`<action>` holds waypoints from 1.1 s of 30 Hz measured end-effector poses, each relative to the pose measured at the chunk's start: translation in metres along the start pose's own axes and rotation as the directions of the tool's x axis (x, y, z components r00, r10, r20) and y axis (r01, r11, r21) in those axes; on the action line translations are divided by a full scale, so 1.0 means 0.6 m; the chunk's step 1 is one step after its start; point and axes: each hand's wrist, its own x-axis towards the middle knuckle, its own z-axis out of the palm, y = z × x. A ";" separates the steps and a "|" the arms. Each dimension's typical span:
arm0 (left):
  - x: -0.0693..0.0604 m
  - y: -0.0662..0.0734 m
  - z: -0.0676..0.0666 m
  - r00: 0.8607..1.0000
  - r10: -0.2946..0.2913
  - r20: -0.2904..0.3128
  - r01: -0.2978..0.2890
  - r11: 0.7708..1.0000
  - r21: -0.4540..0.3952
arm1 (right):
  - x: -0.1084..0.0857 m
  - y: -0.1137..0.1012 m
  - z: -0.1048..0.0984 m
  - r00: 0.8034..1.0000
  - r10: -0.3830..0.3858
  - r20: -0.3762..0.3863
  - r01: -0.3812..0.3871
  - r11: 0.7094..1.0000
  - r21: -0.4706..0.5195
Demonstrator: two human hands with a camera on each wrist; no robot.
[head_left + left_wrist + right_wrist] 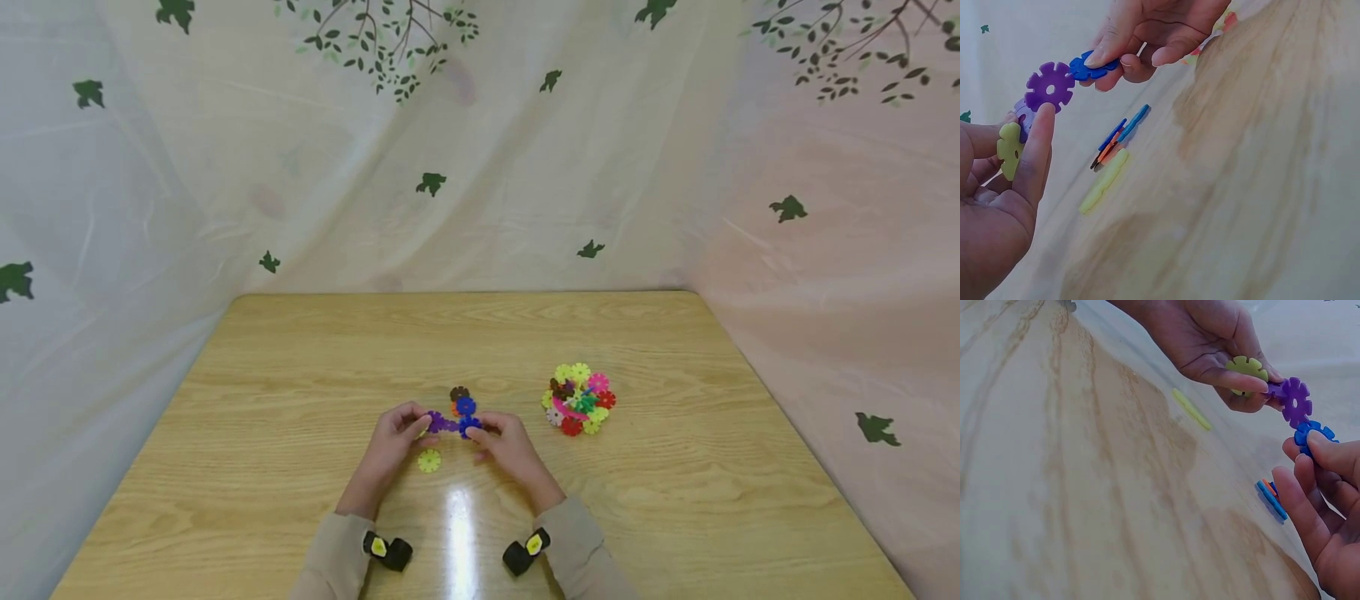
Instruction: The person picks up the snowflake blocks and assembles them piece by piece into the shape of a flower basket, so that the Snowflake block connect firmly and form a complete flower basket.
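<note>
Nearest are two beige fabric sleeves (336, 557), each with a black wrist-mounted device (394, 553), on the near side of the dark purple, notched, flower-shaped plastic disc (1037, 94). Also on its near side, a loose yellow-green notched plastic disc (429, 461) lies flat on the wood-grain desk (262, 475). The purple disc itself is raised above the desk, between the hands. To its left, the left hand (393, 435) has its grip grasping: it pinches a second yellow-green disc (1010, 150) and a paler purple disc (1024, 119). To its right, the right hand (513, 450) has its grip grasping a blue notched plastic disc (1302, 434), which touches the purple disc's edge; whether those two are slotted together cannot be told. Just beyond the purple disc, loose brown (459, 393), orange and blue discs rest close together. Farther right of it sits a heap of multicoloured discs (582, 403). Farthest beyond it hangs a pale curtain (487, 242) printed with dark green birds (431, 183).
</note>
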 end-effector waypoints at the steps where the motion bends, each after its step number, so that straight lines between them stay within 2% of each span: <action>1: 0.000 0.000 0.000 1.000 -0.002 0.000 0.002 1.000 0.000 | 0.000 -0.001 0.000 1.000 0.001 0.000 -0.001 1.000 0.003; 11: 0.000 0.001 0.003 1.000 -0.001 -0.002 0.001 1.000 0.001 | 0.001 0.000 -0.001 1.000 0.007 -0.003 -0.007 1.000 0.018; 17: -0.001 0.003 0.004 1.000 0.006 -0.025 -0.007 0.999 -0.045 | -0.002 -0.006 -0.001 1.000 0.007 -0.013 -0.007 1.000 0.025; 21: -0.001 0.002 0.004 1.000 0.001 -0.019 -0.002 0.997 -0.072 | -0.002 -0.007 -0.001 1.000 0.001 -0.008 -0.001 1.000 0.024; 28: 0.000 0.001 0.001 0.999 -0.053 -0.008 0.051 0.989 -0.142 | 0.001 -0.005 0.000 0.999 0.011 -0.044 -0.010 1.000 0.030; 33: 0.002 0.000 -0.001 0.996 -0.085 -0.016 0.083 0.988 -0.132 | 0.002 -0.002 -0.001 0.999 0.012 -0.044 -0.011 1.000 0.025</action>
